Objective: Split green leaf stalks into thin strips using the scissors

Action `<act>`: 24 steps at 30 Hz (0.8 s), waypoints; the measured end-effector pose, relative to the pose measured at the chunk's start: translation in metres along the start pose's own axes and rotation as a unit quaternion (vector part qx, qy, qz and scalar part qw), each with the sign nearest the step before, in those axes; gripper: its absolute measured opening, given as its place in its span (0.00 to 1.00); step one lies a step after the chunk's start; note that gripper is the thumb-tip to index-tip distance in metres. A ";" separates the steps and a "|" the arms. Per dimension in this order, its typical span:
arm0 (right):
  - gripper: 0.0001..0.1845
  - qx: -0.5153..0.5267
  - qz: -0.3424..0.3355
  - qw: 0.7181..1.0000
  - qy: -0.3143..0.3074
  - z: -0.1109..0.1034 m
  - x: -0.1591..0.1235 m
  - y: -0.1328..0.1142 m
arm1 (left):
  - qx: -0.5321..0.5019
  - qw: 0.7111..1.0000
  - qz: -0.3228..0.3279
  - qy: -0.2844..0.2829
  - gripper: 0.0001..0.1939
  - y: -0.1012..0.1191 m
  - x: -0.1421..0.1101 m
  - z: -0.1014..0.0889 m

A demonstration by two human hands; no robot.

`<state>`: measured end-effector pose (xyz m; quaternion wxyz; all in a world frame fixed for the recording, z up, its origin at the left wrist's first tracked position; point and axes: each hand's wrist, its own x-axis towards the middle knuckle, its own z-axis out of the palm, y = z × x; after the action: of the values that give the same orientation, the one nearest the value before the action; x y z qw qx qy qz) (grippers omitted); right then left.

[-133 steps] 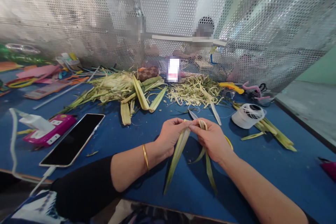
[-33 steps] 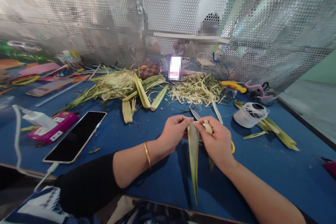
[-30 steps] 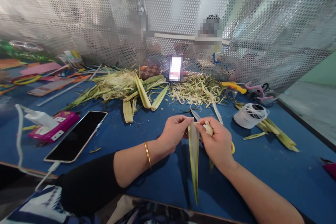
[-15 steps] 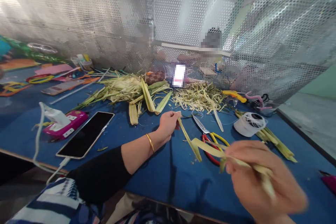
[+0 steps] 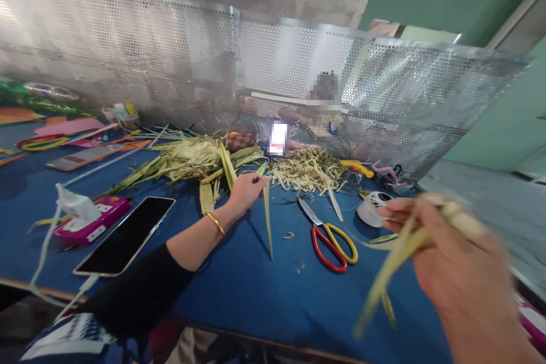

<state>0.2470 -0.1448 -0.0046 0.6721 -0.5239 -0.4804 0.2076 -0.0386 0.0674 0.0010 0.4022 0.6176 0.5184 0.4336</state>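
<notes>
My left hand (image 5: 247,192) pinches the top of a narrow pale-green leaf strip (image 5: 268,222), which hangs down over the blue table. Off to the right, my right hand (image 5: 456,250) is closed around a bundle of long leaf strips (image 5: 394,264); their ends trail down to the left, smeared by motion. Between the hands lie scissors (image 5: 326,239) with one red and one yellow handle, blades parted. A white spool of thread (image 5: 372,209) stands just beyond my right hand. Past my left hand is a heap of whole leaves (image 5: 187,156), beside a pile of shredded leaf trimmings (image 5: 309,169).
A smartphone (image 5: 125,236) with a charging cable and a magenta power strip (image 5: 96,219) lie on the left. A perforated metal screen (image 5: 294,51) closes the back. Coloured paper pieces (image 5: 70,126) and a yellow cutter (image 5: 356,168) are on the blue table (image 5: 256,301).
The strip stretched between my hands has separated. My right hand has moved right and up with its bundle; the left keeps a short hanging piece. The view has tilted up.
</notes>
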 end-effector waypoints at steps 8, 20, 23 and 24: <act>0.17 0.170 0.266 0.947 -0.063 0.121 0.054 -0.048 | 0.151 0.964 0.155 0.154 0.16 0.028 0.002 -0.038; 0.34 0.086 0.323 0.909 -0.249 0.159 0.047 -0.012 | -0.164 0.941 -0.023 -0.294 0.12 0.039 -0.037 0.026; 0.35 0.027 0.295 0.926 -0.235 0.155 0.048 -0.002 | -0.187 0.924 -0.033 -0.331 0.11 0.035 -0.035 0.028; 0.37 0.003 0.276 0.934 -0.227 0.154 0.049 0.001 | -0.188 0.921 -0.037 -0.338 0.12 0.034 -0.035 0.029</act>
<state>0.1365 -0.0292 0.0140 0.4635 -0.5724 -0.4560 0.4996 -0.0044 0.0269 0.0207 0.6779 0.6211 0.2829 0.2730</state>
